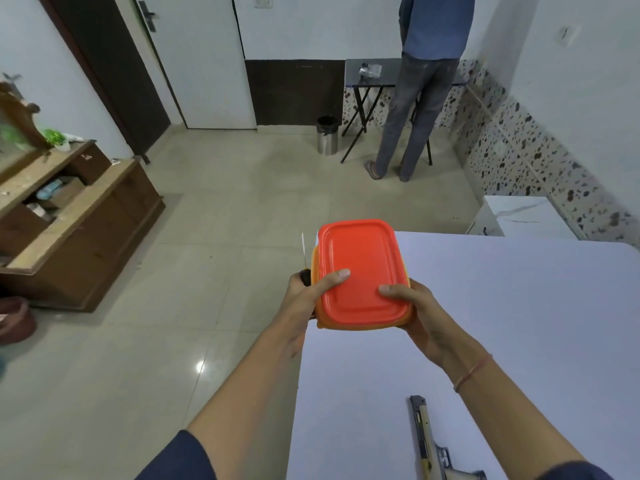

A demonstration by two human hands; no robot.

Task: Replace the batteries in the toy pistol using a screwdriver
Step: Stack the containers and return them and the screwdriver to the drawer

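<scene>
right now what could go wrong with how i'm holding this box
1. Your left hand grips the screwdriver together with the box, shaft pointing away from you. The tool could slip and fall to the floor.
2. The box is at the table corner, partly past the edge. If your right hand loosens, it might tip off.

Red-orange lid [360,268] on a paler orange container [346,325]. Beside it a screwdriver [305,277] — black handle, silver shaft. Plain lilac-white desk [502,323]. By its near edge a toy pistol [424,434] in tan and black, grey near the trigger. Navy sleeve [180,459]; reddish thread [472,372] at the right wrist. Glossy beige floor [225,209] tiles. White wall [311,22], its dado [519,143] speckled brown and black on white. Brown wooden cabinet [104,230], white door [204,64], steel bin [327,140] with black liner — blue shirt and grey trousers on the person [415,98] beyond.
</scene>
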